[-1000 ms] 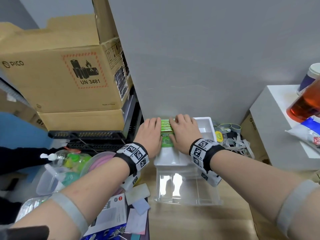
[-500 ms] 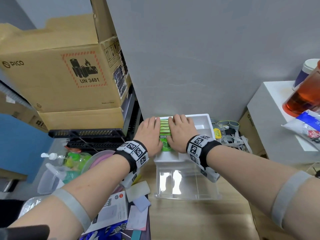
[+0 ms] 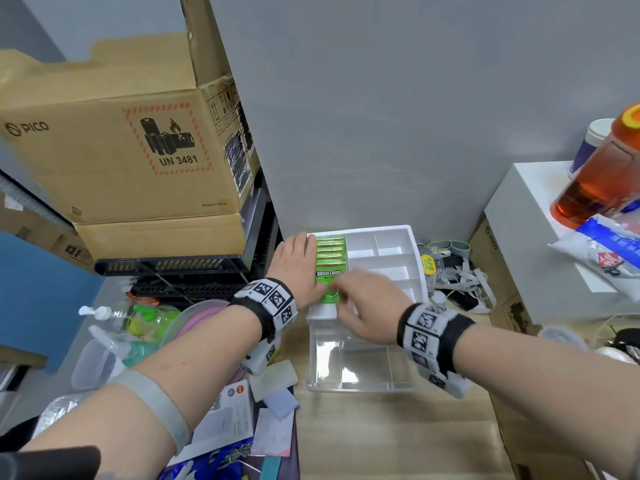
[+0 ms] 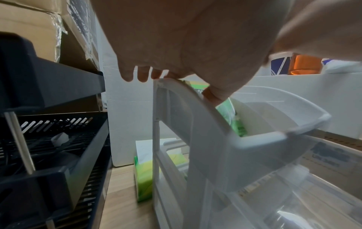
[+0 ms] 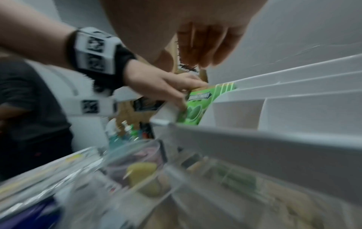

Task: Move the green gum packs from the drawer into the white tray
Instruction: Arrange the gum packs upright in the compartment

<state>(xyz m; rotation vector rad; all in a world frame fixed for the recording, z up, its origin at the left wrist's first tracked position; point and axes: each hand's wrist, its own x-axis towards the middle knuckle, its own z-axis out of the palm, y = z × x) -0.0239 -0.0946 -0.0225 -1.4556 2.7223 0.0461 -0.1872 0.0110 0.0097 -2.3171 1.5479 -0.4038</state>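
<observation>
Several green gum packs [image 3: 330, 258] lie in a row in the left compartment of the white tray [image 3: 417, 261], the nearest one reading DOUBLEMINT. My left hand [image 3: 294, 268] lies flat along the tray's left rim, fingers straight, with the thumb touching the nearest pack [image 4: 235, 124]. My right hand [image 3: 363, 299] is blurred above the tray's near end, with fingers loosely curled [image 5: 205, 45] and holding nothing. The clear drawer [image 3: 356, 362] stands pulled out below the tray, and I see no green pack in it from the head view.
A big cardboard box [image 3: 121, 161] sits on a black rack [image 3: 180, 268] to the left. Bottles and a pink bowl [image 3: 194, 320] crowd the lower left. Grey straps [image 3: 453, 271] lie right of the tray. A white cabinet [image 3: 540, 254] carries an orange bottle [image 3: 602, 174].
My right hand has drawn back toward me off the gum packs, uncovering the row. My left hand stays at the tray's left side.
</observation>
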